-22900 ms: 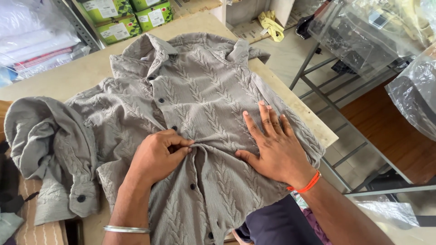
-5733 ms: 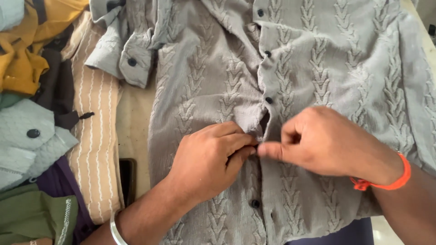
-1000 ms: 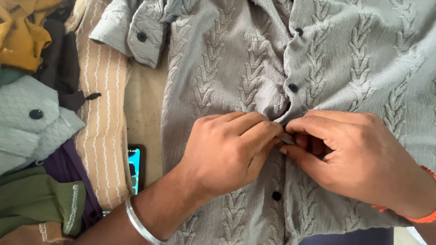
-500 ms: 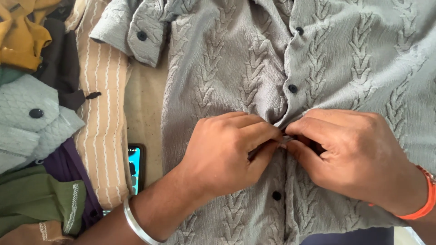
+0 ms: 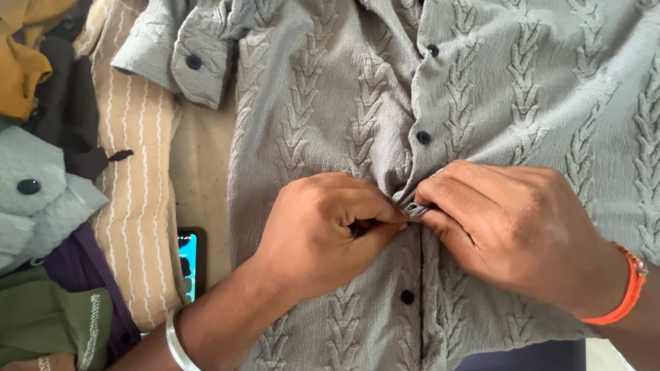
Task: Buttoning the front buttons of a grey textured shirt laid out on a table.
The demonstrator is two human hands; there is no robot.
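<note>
- Barely shifted since half a second ago: both hands pressed closer together at the placket, right wrist with its orange band (image 5: 622, 285) now fully in view.
- Left hand (image 5: 323, 233) clenched, thumb and forefinger pinching the edge of the grey cable-textured shirt (image 5: 330, 89) at mid-front.
- Right hand (image 5: 512, 233) likewise pinched on the opposite edge, fingertips meeting the left ones at a small fold of cloth (image 5: 414, 208); button itself hidden under the fingers, cannot tell if it is through the hole.
- Shirt spread flat on the desk (image 5: 199, 172), front up; one black button (image 5: 424, 137) just above the hands, another black button (image 5: 408, 297) below.
- Judged best done by keeping the two edges level, holding the buttonhole taut and tilting the button edge-on, so the textured cloth does not bunch.
- Beside the shirt to the left: beige striped garment (image 5: 134, 185), phone (image 5: 187, 264) with lit screen, heap of other clothes (image 5: 41, 206).
- Silver bangle (image 5: 175, 340) on the left wrist.
</note>
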